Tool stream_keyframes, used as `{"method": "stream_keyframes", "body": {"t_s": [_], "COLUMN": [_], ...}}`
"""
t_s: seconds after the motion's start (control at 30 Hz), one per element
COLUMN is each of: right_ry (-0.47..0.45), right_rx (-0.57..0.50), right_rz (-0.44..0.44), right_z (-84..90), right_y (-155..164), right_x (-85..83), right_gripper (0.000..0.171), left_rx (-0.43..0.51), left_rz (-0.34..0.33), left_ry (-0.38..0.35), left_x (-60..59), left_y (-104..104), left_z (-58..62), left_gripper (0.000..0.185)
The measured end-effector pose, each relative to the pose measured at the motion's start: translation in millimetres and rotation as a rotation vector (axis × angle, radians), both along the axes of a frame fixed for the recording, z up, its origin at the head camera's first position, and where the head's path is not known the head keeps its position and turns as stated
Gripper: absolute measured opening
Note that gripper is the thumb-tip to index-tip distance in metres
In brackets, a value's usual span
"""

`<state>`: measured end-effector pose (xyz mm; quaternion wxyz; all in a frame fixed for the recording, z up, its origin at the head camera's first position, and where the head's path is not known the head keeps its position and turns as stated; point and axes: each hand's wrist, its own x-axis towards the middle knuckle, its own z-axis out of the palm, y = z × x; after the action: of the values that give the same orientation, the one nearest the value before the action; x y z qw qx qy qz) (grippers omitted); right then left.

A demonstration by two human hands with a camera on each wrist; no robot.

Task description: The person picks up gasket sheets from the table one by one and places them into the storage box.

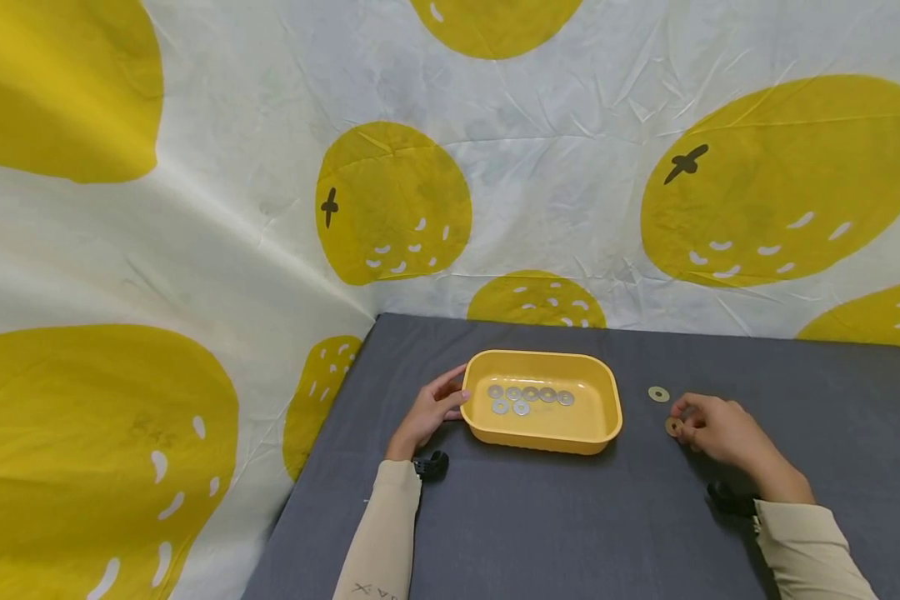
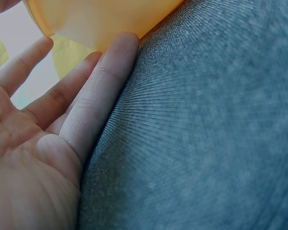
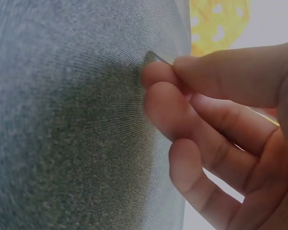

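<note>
Right hand (image 1: 723, 429) pinching a brass-coloured washer (image 1: 673, 427) between thumb and curled fingertips (image 3: 156, 74); the washer is a thin flat ring with a round centre hole, and its lower edge meets the grey cloth (image 1: 555, 517) while the rest lifts at a tilt. In the right wrist view only a sliver of its rim shows beyond the fingertips. Just beyond the grip, away from the person, lies a second washer (image 1: 658, 394), paler, flat on the cloth and apart from the hand. Toward the left hand from the grip stands a yellow tray (image 1: 603, 392), rectangular with rounded corners and a raised rim; a strip of bare cloth separates its near wall from the pinched washer. Inside it, seven silver washers (image 1: 530, 398) sit in a loose cluster toward the tray's far-left part, leaving the floor nearest the grip bare. On the tray's other side, the left hand (image 1: 429, 410) rests with fingers (image 2: 103, 91) extended and relaxed, their tips touching the tray's outer wall, gripping nothing. Open cloth extends toward the person and further to the right of the grip. The table's far edge meets a white backdrop (image 1: 555, 167) printed with yellow fruit.
</note>
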<state>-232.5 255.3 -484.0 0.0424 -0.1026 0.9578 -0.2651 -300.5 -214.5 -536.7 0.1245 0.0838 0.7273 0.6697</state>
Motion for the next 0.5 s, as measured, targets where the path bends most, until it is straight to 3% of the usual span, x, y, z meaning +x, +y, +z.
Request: {"method": "stream_keyframes", "body": {"t_s": [0.5], "right_ry": [0.109], "right_rx": [-0.035], "right_rz": [-0.043], "right_z": [0.5], "right_y": [-11], "right_x": [-2.0], "right_gripper": [0.018], "left_rx": [0.009], "left_rz": [-0.003], "left_ry": [0.005], "left_x": [2.2], "left_y": [-1], "left_z": [3.1], "left_gripper": [0.059]}}
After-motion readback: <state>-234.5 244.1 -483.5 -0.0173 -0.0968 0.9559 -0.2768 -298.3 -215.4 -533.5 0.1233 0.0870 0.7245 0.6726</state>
